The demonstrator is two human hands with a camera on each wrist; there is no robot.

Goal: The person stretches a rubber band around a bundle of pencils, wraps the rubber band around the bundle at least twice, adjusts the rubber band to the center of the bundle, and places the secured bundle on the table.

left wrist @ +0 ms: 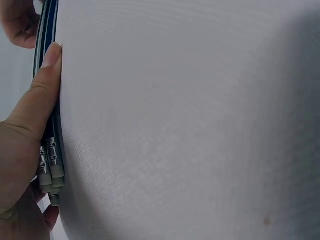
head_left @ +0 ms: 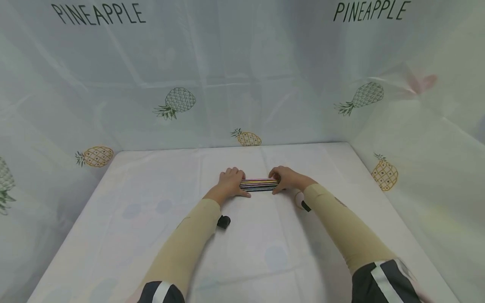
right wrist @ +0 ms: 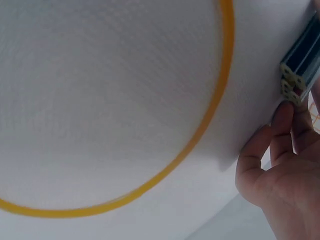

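A bundle of pencils (head_left: pixel 259 185) lies sideways on the white-covered table, dark ones in front and lighter ones behind. My left hand (head_left: pixel 231 182) grips its left end, the thumb along the near side and fingers at the back. In the left wrist view that thumb presses the dark pencils (left wrist: pixel 50 127), whose metal bands and erasers stick out past the hand (left wrist: pixel 22 135). The right hand (head_left: pixel 288 177) holds the opposite end between thumb and fingers. In the right wrist view, the pale pencil ends (right wrist: pixel 292 85) sit against the fingertips of the right hand (right wrist: pixel 285 165).
White cloth covers the table (head_left: pixel 151 235). Behind it and along both sides hangs a pale sheet (head_left: pixel 242 54) printed with pineapples. A black wrist piece (head_left: pixel 223 222) shows under the left forearm. A yellow curved band (right wrist: pixel 165 172) crosses the right wrist view.
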